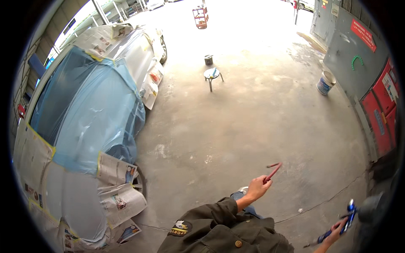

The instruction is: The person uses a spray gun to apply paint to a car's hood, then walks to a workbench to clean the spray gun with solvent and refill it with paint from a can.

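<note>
My left hand (pixel 256 188) is out in front of my body, its fingers wrapped round a thin, dark red hose-like piece (pixel 275 171). The upper end of this piece bends over to the left, and I cannot make out what it joins. Low at the right, my right hand (pixel 336 231) grips a blue spray gun (pixel 348 218) with shiny metal parts. A dark, blurred shape (pixel 371 207) lies right beside the gun. Both hands are over the concrete floor, apart from the car.
Along the left stands a car (pixel 76 198) masked with blue plastic film (pixel 99 114) and newspaper (pixel 122 204). Ahead are a small round stool (pixel 211 73), a dark can (pixel 208 60) and a red cart (pixel 200 17). A bucket (pixel 325 83) and red cabinet (pixel 377 120) stand at right.
</note>
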Tool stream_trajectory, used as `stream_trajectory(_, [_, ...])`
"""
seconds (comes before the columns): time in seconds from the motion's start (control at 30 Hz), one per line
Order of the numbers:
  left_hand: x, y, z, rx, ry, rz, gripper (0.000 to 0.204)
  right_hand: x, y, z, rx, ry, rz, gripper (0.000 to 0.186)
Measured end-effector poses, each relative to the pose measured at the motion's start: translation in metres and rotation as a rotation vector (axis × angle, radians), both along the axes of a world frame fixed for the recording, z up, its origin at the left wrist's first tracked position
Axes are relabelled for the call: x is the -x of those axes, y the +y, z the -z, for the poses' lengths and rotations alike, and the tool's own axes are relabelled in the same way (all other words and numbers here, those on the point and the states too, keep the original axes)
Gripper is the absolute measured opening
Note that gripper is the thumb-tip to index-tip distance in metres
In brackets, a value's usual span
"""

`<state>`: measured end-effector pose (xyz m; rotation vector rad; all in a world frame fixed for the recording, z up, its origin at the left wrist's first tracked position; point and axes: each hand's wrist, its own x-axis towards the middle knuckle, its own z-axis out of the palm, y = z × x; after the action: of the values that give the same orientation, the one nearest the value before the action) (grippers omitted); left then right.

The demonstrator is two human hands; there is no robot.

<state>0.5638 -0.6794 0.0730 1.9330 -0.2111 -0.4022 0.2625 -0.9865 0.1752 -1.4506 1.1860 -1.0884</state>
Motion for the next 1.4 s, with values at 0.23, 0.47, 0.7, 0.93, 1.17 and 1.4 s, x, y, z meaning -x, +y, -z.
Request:
stream_trajectory(0.23, [-0.074, -0.068, 0.173, -0.398, 0.087, 0.087, 0.029, 0.034, -0.064, 0.022, -0.153, 0.372, 0.117, 0.05])
stream_trajectory(0.47, [-0.065, -0.127, 0.255, -0.604, 0.277, -0.033, 0.034, 0.098, -0.23, 0.058, -0.26, 0.38, 0.183, 0.055])
stream_trajectory(0.7, [0.016, -0.241, 0.323, -0.779, 0.413, -0.057, 0.035, 0.105, -0.374, 0.038, -0.349, 0.528, 0.2, 0.026])
stream_trajectory(0.93, [0.041, -0.486, 0.263, -0.384, 0.178, 0.15, 0.034, 0.126, -0.501, 0.063, -0.253, 0.386, 0.116, 0.014])
stream_trajectory(1.17, [0.097, -0.83, -0.047, 0.484, -0.147, 0.794, 0.044, 0.243, -0.599, 0.075, -0.392, 0.127, 0.037, 0.009])
stream_trajectory(1.4, [0.294, -1.049, -0.191, 0.714, -0.634, 1.874, 0.065, 0.281, -0.634, 0.038, -0.294, 0.369, -0.105, 0.052])
